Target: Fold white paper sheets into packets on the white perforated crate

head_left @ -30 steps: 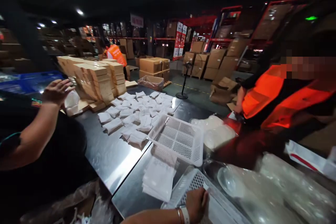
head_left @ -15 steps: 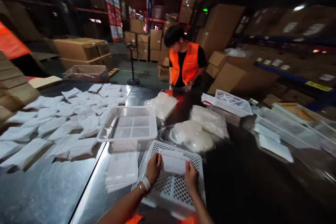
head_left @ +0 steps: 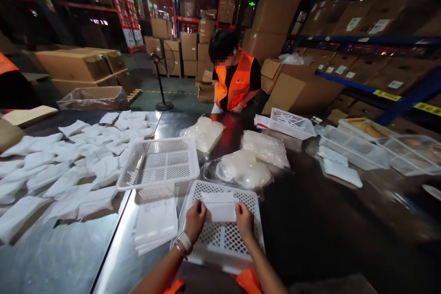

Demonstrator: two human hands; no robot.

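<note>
A white paper packet (head_left: 220, 207), flat with a fold along its far edge, is stretched between my two hands. My left hand (head_left: 196, 219) pinches its left end, and a white-banded watch is on that wrist. On the right end, my right hand (head_left: 245, 220) is closed with the thumb on top. Beneath lies an upturned white plastic basket (head_left: 237, 242) with a lattice bottom. Just left of it rests a stack of flat white bags (head_left: 155, 225). An upright white basket (head_left: 179, 165) stands beyond that stack, with nothing seen inside.
Many filled white packets (head_left: 82, 161) cover the table's left side. Clear plastic bags of white round items (head_left: 243, 169) lie past the upturned basket. More baskets (head_left: 354, 147) stand at the right. Across the table is a person in an orange vest (head_left: 237, 80).
The view has swung slightly to the right, so the table and things on it sit further left. Both hands still hold the packet at its ends over the upturned basket.
</note>
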